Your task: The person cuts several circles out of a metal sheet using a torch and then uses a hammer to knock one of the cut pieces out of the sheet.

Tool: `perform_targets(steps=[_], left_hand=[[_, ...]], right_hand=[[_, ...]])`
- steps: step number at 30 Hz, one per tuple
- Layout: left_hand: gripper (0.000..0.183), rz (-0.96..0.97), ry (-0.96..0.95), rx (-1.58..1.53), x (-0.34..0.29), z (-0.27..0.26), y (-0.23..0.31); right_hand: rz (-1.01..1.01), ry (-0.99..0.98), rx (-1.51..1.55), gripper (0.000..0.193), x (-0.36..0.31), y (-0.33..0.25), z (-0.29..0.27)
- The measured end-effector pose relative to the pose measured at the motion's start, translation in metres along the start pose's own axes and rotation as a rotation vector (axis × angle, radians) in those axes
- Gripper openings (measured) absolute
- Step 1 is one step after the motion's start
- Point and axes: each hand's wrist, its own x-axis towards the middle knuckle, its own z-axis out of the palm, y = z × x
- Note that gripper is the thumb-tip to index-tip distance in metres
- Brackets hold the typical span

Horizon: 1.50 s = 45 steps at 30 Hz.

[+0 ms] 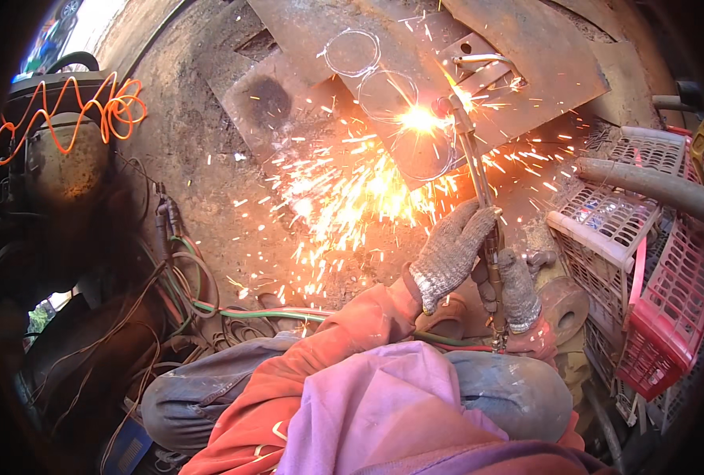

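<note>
A long cutting torch (pixel 478 176) points away from me, its tip at a steel plate (pixel 399 47). My left hand (pixel 451 249), in a grey knit glove, is closed round the torch's tubes. Behind it my right hand (pixel 518 291), gloved alike, grips the torch's handle, its fingers partly hidden. A bright glare (pixel 421 119) at the tip hides the cut. Sparks (pixel 360 194) spray down and left from it. Chalk circles (pixel 353 54) are drawn on the plate, one of them beside the flame.
Stacked plastic crates (pixel 660 340) and a thick pipe (pixel 641 180) stand at the right. Green and red hoses (pixel 249 313) run across the ground before my knees. A tank-like machine (pixel 67 162) with an orange coiled hose (pixel 91 103) is at the left. A thick metal ring (pixel 565 307) lies near my right hand.
</note>
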Motion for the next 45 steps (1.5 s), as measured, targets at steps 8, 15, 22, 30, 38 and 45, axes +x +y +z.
perform_targets(steps=[8, 15, 22, 30, 38, 45], left_hand=[[0.031, 0.200, 0.025, 0.219, 0.001, -0.001, -0.014], [0.033, -0.015, -0.036, 0.096, 0.001, -0.003, -0.004], [0.031, 0.116, -0.015, 0.165, 0.000, -0.002, -0.010], [0.033, 0.086, -0.014, 0.065, 0.001, -0.004, -0.007], [0.032, 0.092, -0.029, 0.032, 0.003, -0.004, -0.014], [0.033, 0.100, -0.042, 0.131, 0.003, -0.005, -0.013]], right_hand=[[0.033, -0.027, -0.059, 0.048, 0.010, 0.011, -0.015], [0.024, 0.001, -0.034, 0.045, 0.006, 0.006, -0.008], [0.024, -0.098, -0.033, 0.050, 0.007, 0.008, -0.017], [-0.023, -0.029, -0.019, 0.052, -0.002, 0.000, -0.001], [-0.004, -0.059, -0.051, 0.050, -0.003, -0.003, -0.006], [-0.015, -0.039, -0.008, 0.048, -0.002, -0.001, -0.004]])
